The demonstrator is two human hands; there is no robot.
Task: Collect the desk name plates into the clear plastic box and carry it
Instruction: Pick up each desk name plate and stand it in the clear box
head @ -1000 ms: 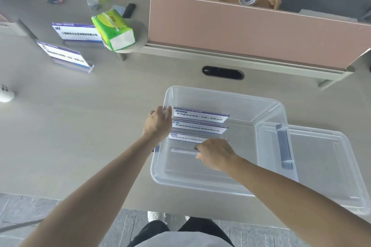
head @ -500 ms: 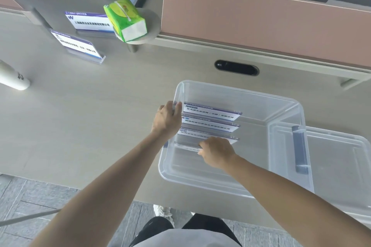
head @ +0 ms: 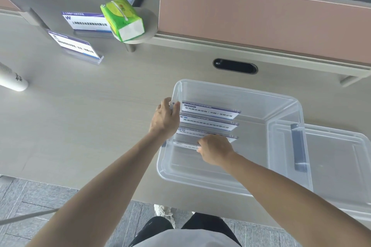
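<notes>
A clear plastic box (head: 236,90) stands on the desk in front of me. Several name plates (head: 210,110) with white cards and purple bands stand in a row inside its left half. My left hand (head: 165,119) grips the box's left rim. My right hand (head: 214,151) reaches into the box, fingers closed on the nearest name plate (head: 185,144), a clear acrylic one. Two more name plates stand on the desk at the far left, one (head: 75,46) in front and one (head: 86,22) behind it.
The box's clear lid (head: 337,158) with a grey handle leans against its right side. A green tissue pack (head: 122,19) sits on a round stand. A pink divider (head: 261,16) runs along the back, another person's hands behind it. A white bottle (head: 12,80) lies at left.
My view has shifted so everything sits lower and further right in the frame. Both hands have stayed where they were on the box rim and the nearest plate.
</notes>
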